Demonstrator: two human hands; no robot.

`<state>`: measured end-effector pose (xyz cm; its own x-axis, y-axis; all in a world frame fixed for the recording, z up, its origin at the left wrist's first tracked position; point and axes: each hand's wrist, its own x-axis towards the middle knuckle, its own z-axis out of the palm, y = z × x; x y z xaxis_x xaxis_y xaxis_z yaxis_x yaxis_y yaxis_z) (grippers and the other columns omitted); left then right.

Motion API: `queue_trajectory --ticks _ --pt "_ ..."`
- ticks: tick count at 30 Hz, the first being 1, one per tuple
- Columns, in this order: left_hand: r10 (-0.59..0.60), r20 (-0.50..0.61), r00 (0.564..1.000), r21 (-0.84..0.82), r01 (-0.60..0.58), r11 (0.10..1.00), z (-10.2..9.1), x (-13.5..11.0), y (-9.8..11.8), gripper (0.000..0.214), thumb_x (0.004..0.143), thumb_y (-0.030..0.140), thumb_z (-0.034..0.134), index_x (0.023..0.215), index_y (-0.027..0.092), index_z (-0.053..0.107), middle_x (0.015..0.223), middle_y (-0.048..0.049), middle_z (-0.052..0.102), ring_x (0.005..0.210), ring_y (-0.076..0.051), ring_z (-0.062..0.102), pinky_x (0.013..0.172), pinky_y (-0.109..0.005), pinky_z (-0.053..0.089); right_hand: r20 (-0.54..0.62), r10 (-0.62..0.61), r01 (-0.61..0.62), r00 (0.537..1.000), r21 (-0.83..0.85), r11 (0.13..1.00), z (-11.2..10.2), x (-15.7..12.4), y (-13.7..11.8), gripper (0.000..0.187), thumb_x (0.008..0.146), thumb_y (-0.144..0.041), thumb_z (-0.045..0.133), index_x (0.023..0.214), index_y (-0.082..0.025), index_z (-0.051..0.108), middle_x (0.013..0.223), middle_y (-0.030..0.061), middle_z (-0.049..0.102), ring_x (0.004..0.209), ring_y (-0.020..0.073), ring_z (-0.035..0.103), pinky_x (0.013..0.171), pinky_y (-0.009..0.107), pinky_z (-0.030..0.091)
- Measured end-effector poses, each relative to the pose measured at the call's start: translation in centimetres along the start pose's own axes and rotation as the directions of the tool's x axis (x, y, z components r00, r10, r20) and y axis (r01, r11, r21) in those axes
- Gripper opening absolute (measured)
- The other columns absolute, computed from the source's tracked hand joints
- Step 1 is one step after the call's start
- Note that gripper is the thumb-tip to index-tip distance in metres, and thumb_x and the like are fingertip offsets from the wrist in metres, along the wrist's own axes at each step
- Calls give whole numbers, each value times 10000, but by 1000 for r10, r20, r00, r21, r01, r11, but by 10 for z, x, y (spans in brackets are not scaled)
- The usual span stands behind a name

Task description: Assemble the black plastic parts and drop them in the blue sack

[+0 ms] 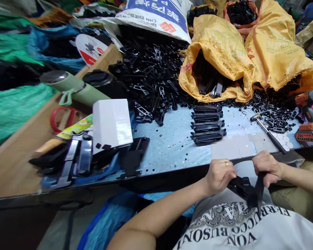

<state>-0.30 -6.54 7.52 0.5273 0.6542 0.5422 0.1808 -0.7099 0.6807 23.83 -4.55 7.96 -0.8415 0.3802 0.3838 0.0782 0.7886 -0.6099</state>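
Left grip (pixel 220 175): I clamp the black part (pixel 243 189), steadying it.
Right grip (pixel 267 169): I pinch its other end, for leverage.

My left hand (pixel 219 175) and right hand (pixel 267 168) cover much of the black part (pixel 246 191), so I can't tell its shape; the drill (pixel 304 101) is cut by the right edge.

Black plastic parts (pixel 151 80), yellow sacks (pixel 273 45), pale blue speckled table (pixel 172 146), orange drill (pixel 306 104).
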Motion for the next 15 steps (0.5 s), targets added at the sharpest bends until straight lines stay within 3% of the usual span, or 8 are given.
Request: queue_trajectory --ticks 2,4,7,8,9,12,13,15 --pt "-41 -71 997 -91 34 995 2 -6 17 554 965 430 159 634 193 536 520 -28 554 484 -120 508 520 -266 420 -181 17 13 983 162 987 29 12 -4 604 866 -701 175 678 -219 487 514 7 423 472 146 455 506 284 376" --pt "-65 -166 984 -114 46 992 11 -11 27 577 961 457 145 617 193 526 507 -29 549 480 -120 512 514 -267 426 -441 101 12 892 246 969 66 30 -1 646 813 -763 134 795 -229 496 612 36 483 547 175 512 544 315 436" --pt "-78 -375 924 13 89 996 28 -18 27 622 951 495 106 728 183 596 618 -63 620 587 -141 587 570 -282 475 -740 321 -158 592 284 946 115 66 13 727 801 -723 -32 1123 -244 410 994 142 530 896 258 575 760 450 479" --pt "-46 -421 906 94 94 991 32 -21 23 648 946 507 80 818 177 623 697 -83 654 666 -156 620 612 -294 496 -780 361 -218 511 288 932 124 78 19 691 828 -659 -66 1206 -251 344 1106 162 493 998 270 552 822 485 460" --pt "9 -439 899 187 81 979 34 -24 17 675 939 522 58 916 170 633 776 -100 676 750 -172 640 654 -308 509 -798 373 -265 473 275 924 127 87 26 636 856 -597 -69 1256 -256 289 1188 171 452 1076 273 523 867 504 440" --pt "138 -375 917 465 57 883 28 -33 -16 725 916 574 55 1076 144 616 874 -126 689 866 -213 647 701 -331 509 -805 292 -360 516 105 927 104 90 49 487 908 -532 145 1282 -246 268 1283 169 397 1209 271 436 953 502 397" --pt "118 -346 931 537 93 838 23 -37 -30 727 909 593 79 1075 138 621 869 -130 689 851 -222 647 694 -334 504 -798 265 -414 542 22 910 86 80 57 469 901 -525 256 1268 -236 299 1289 169 399 1236 275 407 979 498 375" --pt "-19 -289 957 644 209 736 12 -44 -58 718 890 629 144 1054 135 638 889 -140 687 832 -238 646 705 -349 498 -824 254 -585 507 -113 803 39 47 72 446 883 -480 392 1234 -205 365 1282 179 417 1251 287 381 1013 504 326"
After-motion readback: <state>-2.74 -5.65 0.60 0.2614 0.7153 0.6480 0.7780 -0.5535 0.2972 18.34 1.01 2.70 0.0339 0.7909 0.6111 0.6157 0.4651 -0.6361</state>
